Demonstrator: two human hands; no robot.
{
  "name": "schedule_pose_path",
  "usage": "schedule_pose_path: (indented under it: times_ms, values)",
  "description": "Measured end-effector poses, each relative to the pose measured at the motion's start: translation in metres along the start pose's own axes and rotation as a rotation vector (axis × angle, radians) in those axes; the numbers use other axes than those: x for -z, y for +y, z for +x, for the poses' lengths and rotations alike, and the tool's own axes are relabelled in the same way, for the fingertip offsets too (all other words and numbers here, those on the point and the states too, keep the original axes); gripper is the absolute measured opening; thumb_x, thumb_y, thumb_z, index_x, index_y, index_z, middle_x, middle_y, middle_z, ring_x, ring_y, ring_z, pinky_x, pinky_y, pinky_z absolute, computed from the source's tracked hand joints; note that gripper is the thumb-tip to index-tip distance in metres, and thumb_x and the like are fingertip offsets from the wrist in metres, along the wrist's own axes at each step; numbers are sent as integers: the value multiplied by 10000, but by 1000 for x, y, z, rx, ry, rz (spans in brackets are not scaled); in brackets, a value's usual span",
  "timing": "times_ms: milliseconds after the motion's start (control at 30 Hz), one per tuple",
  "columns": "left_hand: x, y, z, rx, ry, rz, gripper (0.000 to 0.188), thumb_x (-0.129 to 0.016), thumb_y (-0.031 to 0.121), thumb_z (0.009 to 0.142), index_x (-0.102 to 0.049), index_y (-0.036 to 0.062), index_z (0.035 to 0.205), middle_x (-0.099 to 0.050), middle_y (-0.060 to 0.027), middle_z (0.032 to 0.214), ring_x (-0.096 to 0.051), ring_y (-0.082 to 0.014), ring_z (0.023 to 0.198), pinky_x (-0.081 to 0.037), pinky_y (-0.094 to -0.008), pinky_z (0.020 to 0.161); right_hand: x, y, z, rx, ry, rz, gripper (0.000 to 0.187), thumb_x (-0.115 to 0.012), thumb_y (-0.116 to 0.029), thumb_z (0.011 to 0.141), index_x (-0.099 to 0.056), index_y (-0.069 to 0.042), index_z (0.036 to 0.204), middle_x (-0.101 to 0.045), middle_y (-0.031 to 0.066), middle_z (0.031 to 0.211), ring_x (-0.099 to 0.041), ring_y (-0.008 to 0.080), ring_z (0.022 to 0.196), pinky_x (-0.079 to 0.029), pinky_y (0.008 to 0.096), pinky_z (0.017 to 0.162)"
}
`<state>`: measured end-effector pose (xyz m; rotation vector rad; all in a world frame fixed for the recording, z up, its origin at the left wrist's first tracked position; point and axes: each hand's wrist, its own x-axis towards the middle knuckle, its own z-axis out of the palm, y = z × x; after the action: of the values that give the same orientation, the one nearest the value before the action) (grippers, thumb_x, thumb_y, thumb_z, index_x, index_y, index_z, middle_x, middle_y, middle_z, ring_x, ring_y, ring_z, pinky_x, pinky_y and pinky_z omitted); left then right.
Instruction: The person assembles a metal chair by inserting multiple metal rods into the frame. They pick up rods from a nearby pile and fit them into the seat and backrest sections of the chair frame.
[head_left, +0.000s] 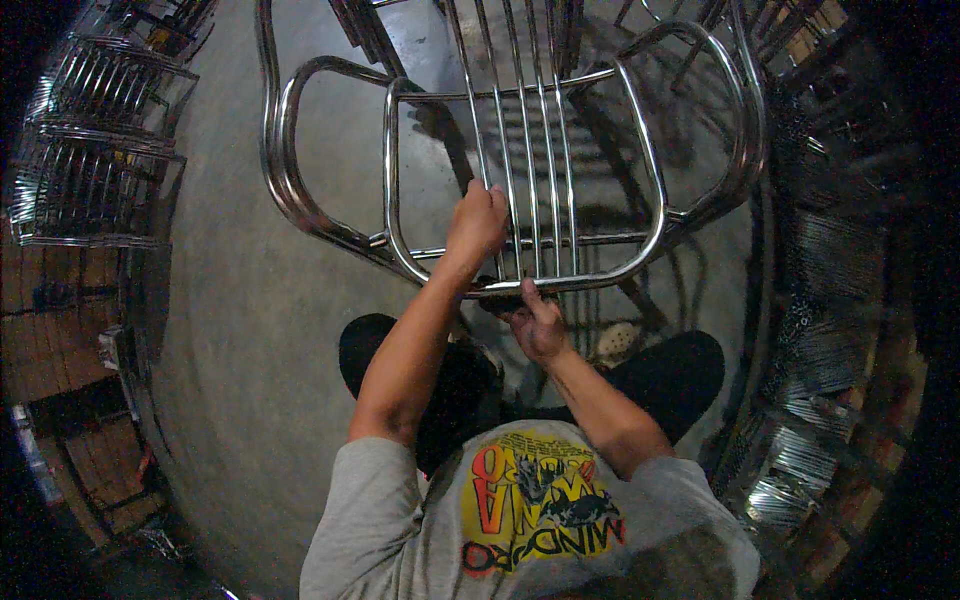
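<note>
A shiny tubular metal chair frame point(655, 185) stands in front of me, with curved arm loops on both sides and several thin rods running lengthwise across its seat. My left hand point(478, 222) is closed at the leftmost rod, its fingers curled around it above the seat. At the middle of the front rail point(590, 283), my right hand point(540, 325) grips from below with the thumb laid up against the tube. Something dark shows under the rail beside the right fingers; I cannot make out what it is. The right fingertips are partly hidden.
Stacked metal frames point(95, 185) stand at the far left. Bundles of metal tubes point(815, 310) lie along the right side in dim light. Grey concrete floor point(240, 330) spreads under the chair frame. My bent knees point(665, 375) flank my forearms, close to the front rail.
</note>
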<state>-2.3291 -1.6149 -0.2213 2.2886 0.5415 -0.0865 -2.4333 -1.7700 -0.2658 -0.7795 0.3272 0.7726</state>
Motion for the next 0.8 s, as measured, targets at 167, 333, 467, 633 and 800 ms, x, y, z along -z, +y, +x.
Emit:
schedule_pose_path:
  times_ms: [167,333,467,633,800]
  values:
    - [1,7,-3,32,-28,92,358,-427,278,969,-461,-70,1046,-619,-364,920,-599,-534,905,-459,-592,811,-1,-2,-4,-67,133,35,420,-584,-375,947,-592,-3,1144,-650,131,1136,-623,258,1054,-486,411,908]
    - [3,-3,-18,-141,-122,239,370,-421,250,969,-427,-112,1047,-628,-355,840,-627,-518,826,-504,-565,745,-2,-3,-7,23,-10,85,395,-567,-341,959,-583,4,1152,-649,140,1131,-619,257,1070,-490,404,903]
    - [-7,-21,-17,-104,-115,165,303,-438,203,949,-505,-85,1015,-630,-307,846,-632,-492,824,-513,-533,744,1,-2,-2,-3,104,103,366,-550,-325,972,-586,-13,1160,-654,128,1124,-632,256,1039,-501,396,873]
    - [-4,-38,-5,-392,-249,320,264,-450,166,909,-604,-27,1004,-650,-258,922,-642,-419,870,-497,-471,737,-4,-15,-18,154,53,-932,668,-541,-559,917,-514,-6,1290,-666,135,1041,-642,259,885,-515,384,783]
    - [8,-36,-9,-95,-184,-142,381,-422,355,1006,-483,-13,928,-463,-70,726,-459,-191,665,-415,-382,615,45,-125,-128,426,244,-1144,347,-711,-216,856,-616,-37,1138,-681,105,951,-671,198,844,-525,319,793]
